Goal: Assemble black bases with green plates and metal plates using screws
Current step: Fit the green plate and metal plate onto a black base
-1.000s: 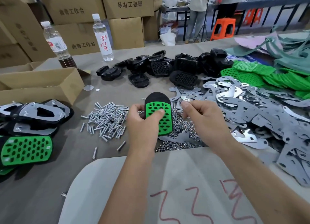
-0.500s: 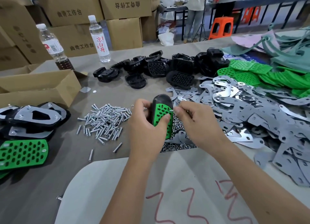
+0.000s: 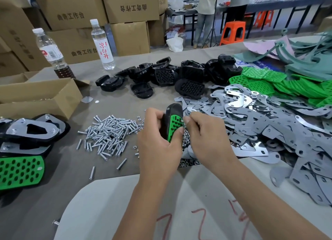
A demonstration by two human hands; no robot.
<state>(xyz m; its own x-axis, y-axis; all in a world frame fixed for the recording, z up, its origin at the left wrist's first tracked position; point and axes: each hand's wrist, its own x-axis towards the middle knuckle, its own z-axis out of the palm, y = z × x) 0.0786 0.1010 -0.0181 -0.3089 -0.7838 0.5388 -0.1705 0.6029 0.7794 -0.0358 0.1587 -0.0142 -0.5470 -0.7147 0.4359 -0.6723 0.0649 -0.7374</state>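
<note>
Left hand grips black base with green plate seated, held above surface centre. Right hand fingers pinch screw at plate's 3 o'clock edge. Assembly judged rigid, light; grip by base flanks. Screw small, slippery.

Held base: glossy black; its plate: bright green, dotted with holes
Metal plates: showing dull grey
Screws: gleaming silver
Counter: grey-brown
Stool: orange
</note>
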